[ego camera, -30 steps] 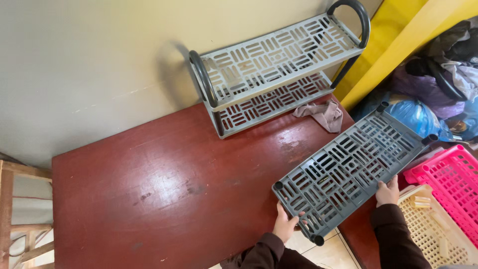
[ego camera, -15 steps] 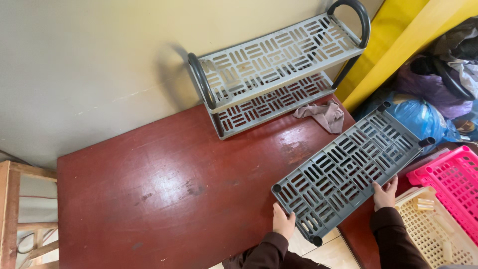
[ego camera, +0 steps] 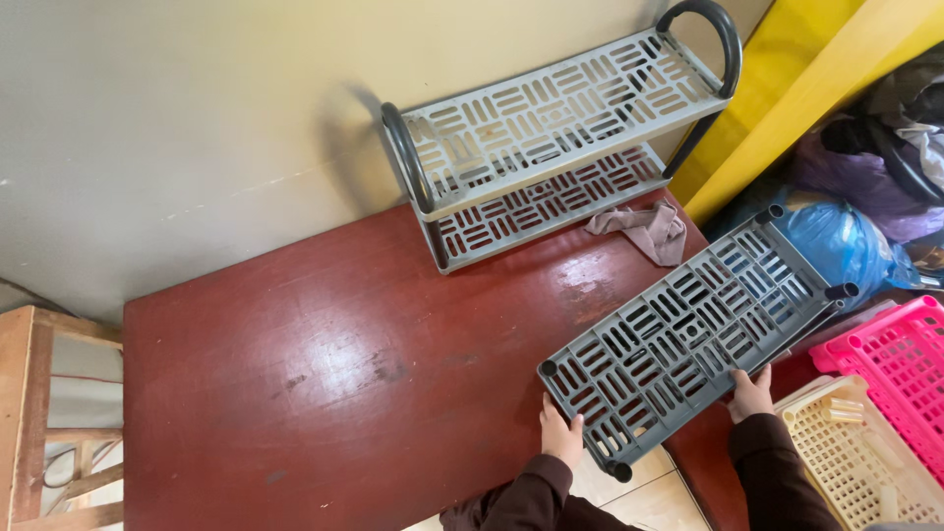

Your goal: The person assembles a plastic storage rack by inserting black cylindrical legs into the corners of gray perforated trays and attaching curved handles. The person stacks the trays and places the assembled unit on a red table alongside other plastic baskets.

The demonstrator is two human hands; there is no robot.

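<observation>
From the head camera, looking down: both hands hold a loose grey shelf panel (ego camera: pixel 693 339), a slotted plastic tray with round sockets at its corners. The left hand (ego camera: pixel 560 433) grips the near left corner, fingers curled under the edge and thumb on top. The right hand (ego camera: pixel 751 393) clasps the near long edge further right, fingers wrapped around the rim. Held at two spread points like this, the panel stays level and steady; it sits tilted on a diagonal, its far end reaching toward the right, over the near right edge of the dark red table (ego camera: pixel 324 364).

At the far side of the table, against the wall, stands a two-tier rack (ego camera: pixel 560 147) of the same slotted grey plastic, with black looped handles joining its levels at both ends. A crumpled cloth (ego camera: pixel 644 228) lies just beside the rack's lower shelf, between it and the panel.

To the right, off the table, sit a pink basket (ego camera: pixel 900 364) and a cream basket (ego camera: pixel 855 452), nearly touching, with a blue bag (ego camera: pixel 846 246) beyond them. A wooden frame (ego camera: pixel 39 413) stands at the near left.
</observation>
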